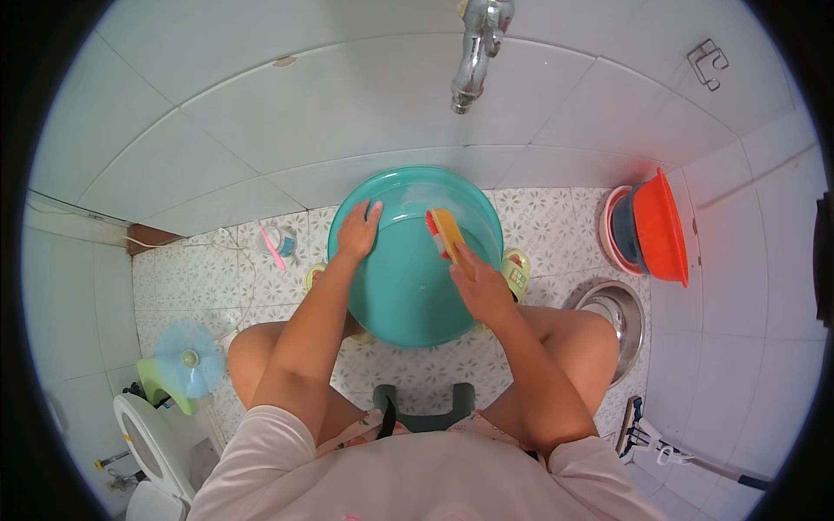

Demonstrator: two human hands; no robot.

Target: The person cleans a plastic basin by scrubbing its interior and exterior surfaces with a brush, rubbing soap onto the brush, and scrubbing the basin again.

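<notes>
A large teal plastic basin (pixel 419 328) stands on the tiled floor between my knees, close under the wall. My left hand (pixel 358 231) lies against its inner left side near the rim, fingers stretched and the thumb apart, holding nothing. In my right hand (pixel 482 282) is a scrub brush (pixel 448 233) with a yellow back and red and white bristles. My fingers are wrapped round its handle. The brush is tilted over the right half of the basin, bristles toward the left.
A metal faucet (pixel 472 65) juts from the wall above. An orange basin (pixel 667 230) and other basins lean at the right, near a steel bowl (pixel 632 317). On the left are a pink toothbrush (pixel 272 248) on a small container, a fan (pixel 187 359) and a toilet (pixel 143 443).
</notes>
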